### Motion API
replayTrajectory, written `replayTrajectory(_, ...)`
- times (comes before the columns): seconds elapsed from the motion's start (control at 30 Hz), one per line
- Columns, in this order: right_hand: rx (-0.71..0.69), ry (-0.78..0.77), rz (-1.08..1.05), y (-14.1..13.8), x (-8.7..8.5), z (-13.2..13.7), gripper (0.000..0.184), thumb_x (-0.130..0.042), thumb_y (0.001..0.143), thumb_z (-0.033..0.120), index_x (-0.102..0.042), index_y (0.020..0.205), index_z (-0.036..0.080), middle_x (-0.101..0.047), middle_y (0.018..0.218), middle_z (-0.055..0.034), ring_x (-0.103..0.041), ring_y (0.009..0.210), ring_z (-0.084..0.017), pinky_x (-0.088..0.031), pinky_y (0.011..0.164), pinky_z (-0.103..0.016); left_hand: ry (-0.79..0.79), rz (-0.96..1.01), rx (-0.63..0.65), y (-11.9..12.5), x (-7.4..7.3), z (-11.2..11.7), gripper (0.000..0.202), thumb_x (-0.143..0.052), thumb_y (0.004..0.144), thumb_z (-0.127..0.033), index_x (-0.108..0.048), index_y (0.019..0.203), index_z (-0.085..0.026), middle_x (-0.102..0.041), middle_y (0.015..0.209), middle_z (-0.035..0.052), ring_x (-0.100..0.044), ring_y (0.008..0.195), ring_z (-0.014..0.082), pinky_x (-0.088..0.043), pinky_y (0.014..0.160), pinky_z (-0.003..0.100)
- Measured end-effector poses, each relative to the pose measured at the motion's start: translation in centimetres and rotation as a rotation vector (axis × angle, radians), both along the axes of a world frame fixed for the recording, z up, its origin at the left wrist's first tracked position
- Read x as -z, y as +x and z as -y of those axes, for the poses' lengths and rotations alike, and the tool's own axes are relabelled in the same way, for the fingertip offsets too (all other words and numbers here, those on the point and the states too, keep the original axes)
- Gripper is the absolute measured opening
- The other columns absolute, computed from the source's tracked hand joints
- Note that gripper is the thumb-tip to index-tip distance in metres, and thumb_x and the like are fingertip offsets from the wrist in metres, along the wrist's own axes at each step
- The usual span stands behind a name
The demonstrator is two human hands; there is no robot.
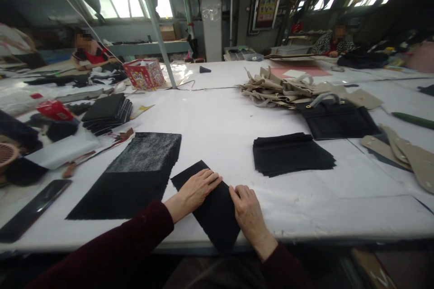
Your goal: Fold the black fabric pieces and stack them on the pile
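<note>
A black fabric piece (pixel 217 210) lies slantwise at the table's front edge, its lower corner hanging over. My left hand (pixel 200 187) rests flat on its upper part, fingers stretched along the top. At the piece's right edge, my right hand (pixel 249 210) has its fingers curled, with thumb and fingertips on that edge. Left of them is a stack of black fabric pieces (pixel 118 194), its far part showing a grey speckled surface. Farther right sits another stack of folded black pieces (pixel 291 156), apart from both hands.
A black handbag (pixel 339 119) with a grey handle lies beside a heap of beige strips (pixel 281 88). Beige straps (pixel 396 149) are at the right. A phone (pixel 34 207), a dark stack (pixel 106 110) and a red patterned box (pixel 144 74) stand left. A metal pole (pixel 156 22) rises mid-table. People sit beyond.
</note>
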State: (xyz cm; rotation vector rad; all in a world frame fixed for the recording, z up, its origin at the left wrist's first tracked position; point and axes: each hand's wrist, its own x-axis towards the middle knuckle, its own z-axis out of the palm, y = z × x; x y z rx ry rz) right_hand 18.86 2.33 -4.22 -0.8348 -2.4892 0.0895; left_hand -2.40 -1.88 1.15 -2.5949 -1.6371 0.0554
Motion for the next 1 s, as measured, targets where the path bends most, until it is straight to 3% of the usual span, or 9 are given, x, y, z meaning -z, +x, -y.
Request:
replayTrajectory(0.27,0.016,0.02,0.003,0.7,-0.4,0.3,0.029,-0.046,0.092,0.005,-0.059,0.117,0.01,-0.054,0.09,-0.0084,-0.046,0.084,-0.022,-0.038,0.075,-0.035,-0.04,0.001,0.001,0.6,-0.3,0.1,0.069,-0.048,0.081,-0.002,-0.035,0.144,-0.025,-0.053,0.124,0.0072,-0.05,0.117,0.0213,-0.035,0.107,0.037)
replayTrajectory(0.5,0.027,0.012,0.041,1.1,-0.6,0.4,0.031,-0.047,0.091,0.005,-0.058,0.119,0.009,-0.054,0.09,-0.0082,-0.046,0.084,-0.023,-0.038,0.074,-0.036,-0.075,0.055,0.054,0.9,-0.3,-0.2,0.064,-0.046,0.083,-0.001,-0.037,0.142,-0.022,-0.051,0.133,0.0075,-0.046,0.124,0.0198,-0.035,0.109,0.036)
replayTrajectory(0.77,0.036,0.004,0.056,1.9,-0.7,0.7,0.029,-0.048,0.091,0.007,-0.057,0.119,0.01,-0.054,0.09,-0.0075,-0.046,0.084,-0.022,-0.039,0.074,-0.037,-0.114,0.009,0.036,2.0,0.1,-0.4,0.066,-0.048,0.085,-0.005,-0.034,0.146,-0.027,-0.054,0.122,0.0075,-0.05,0.115,0.0231,-0.041,0.102,0.039)
replayTrajectory(1.0,0.046,0.012,0.098,2.6,-0.9,1.1,0.03,-0.051,0.09,0.007,-0.057,0.12,0.008,-0.054,0.092,-0.0083,-0.046,0.085,-0.023,-0.039,0.075,-0.037,-0.086,0.01,0.076,2.5,0.3,-0.3,0.064,-0.045,0.084,-0.003,-0.035,0.145,-0.023,-0.049,0.135,0.0064,-0.046,0.121,0.023,-0.032,0.11,0.04)
